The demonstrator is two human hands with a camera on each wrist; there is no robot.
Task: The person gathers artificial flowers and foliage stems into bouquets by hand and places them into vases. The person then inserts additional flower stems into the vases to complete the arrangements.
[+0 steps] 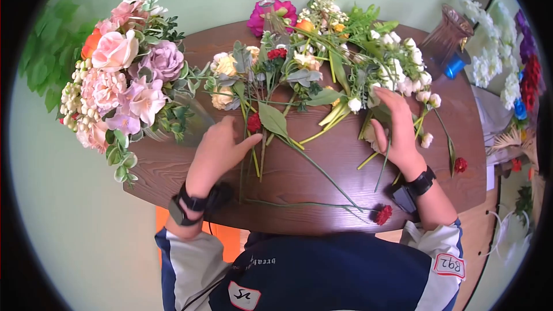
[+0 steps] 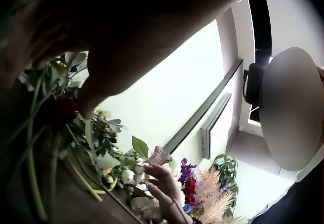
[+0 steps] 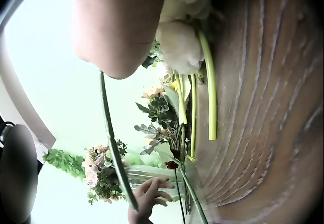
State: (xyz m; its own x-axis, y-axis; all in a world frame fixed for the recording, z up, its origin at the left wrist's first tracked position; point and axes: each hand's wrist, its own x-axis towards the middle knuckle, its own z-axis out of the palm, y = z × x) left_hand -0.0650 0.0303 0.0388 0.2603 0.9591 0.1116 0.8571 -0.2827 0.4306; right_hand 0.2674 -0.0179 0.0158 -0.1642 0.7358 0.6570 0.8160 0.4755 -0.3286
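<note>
In the head view my left hand (image 1: 218,150) is over the table's left half, thumb apart from the fingers. Its thumb comes close to a red carnation (image 1: 254,122) among crossed green stems. My right hand (image 1: 398,129) reaches into the white roses (image 1: 397,72) at the right, fingers bent forward. A thin green stem (image 3: 112,138) hangs from it in the right wrist view, lower end free; the hand hides its upper part. Cream roses (image 1: 224,64) and a broad green leaf (image 1: 272,119) lie between the hands.
A pink and lilac bouquet (image 1: 118,75) stands in a glass vase at the left. A dark glass vase (image 1: 446,31) leans at the back right beside a blue object (image 1: 455,66). Another red carnation (image 1: 382,214) lies by the front edge of the wooden table (image 1: 299,184).
</note>
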